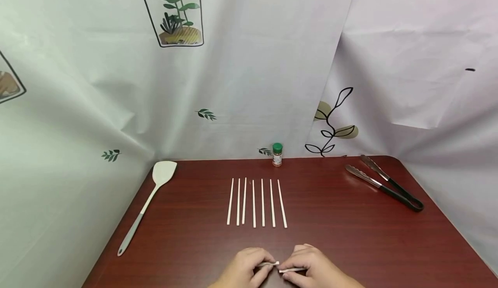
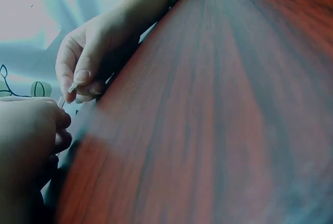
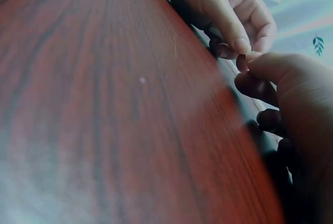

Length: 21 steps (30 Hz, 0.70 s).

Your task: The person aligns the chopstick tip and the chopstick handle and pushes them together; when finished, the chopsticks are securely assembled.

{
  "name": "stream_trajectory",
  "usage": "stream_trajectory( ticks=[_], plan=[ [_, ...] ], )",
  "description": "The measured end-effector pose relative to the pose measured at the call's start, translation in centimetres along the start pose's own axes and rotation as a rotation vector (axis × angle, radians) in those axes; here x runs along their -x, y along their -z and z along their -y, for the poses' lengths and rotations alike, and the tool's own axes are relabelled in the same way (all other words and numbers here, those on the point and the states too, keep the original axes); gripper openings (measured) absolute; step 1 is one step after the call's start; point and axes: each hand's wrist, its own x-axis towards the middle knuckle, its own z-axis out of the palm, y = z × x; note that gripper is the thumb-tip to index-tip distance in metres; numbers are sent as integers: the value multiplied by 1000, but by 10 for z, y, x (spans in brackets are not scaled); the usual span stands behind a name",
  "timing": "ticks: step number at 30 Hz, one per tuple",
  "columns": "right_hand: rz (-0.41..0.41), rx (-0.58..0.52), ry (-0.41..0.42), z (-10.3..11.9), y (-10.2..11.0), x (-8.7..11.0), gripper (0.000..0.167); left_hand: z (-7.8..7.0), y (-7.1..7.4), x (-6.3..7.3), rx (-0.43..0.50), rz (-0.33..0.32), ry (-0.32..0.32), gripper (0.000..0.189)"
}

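Note:
Near the front edge of the table, my left hand (image 1: 249, 265) pinches a short, thin white stick piece (image 1: 268, 264) between thumb and fingers. Beside it my right hand (image 1: 313, 265) pinches another short white stick piece (image 1: 292, 270). The inner ends of the two pieces lie close together between the hands. Both wrist views show the fingertips nearly meeting, with the right hand (image 2: 91, 57) in the left wrist view and the left hand (image 3: 229, 18) in the right wrist view; fingers hide most of the pieces there. Beyond the hands, several long white sticks (image 1: 254, 203) lie in a row, roughly parallel.
On the left side lies a white spatula (image 1: 163, 173) with a grey handle. Metal tongs (image 1: 383, 184) with black handles lie spread at the right. A small green-capped bottle (image 1: 277, 155) stands at the back edge, before a patterned cloth (image 1: 253, 63).

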Motion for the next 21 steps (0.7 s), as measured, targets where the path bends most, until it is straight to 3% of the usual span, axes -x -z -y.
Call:
stream_trajectory(
  ticks=[7,10,21],
  plan=[
    [-56,-61,-57,3,0,-3,30,-1,0,1,57,13,37,17],
    [-83,-84,-58,3,-1,-4,32,0,0,1,57,16,22,14],
    [-55,-84,-49,2,0,-2,31,1,-1,-1,88,32,-25,3]
  ],
)
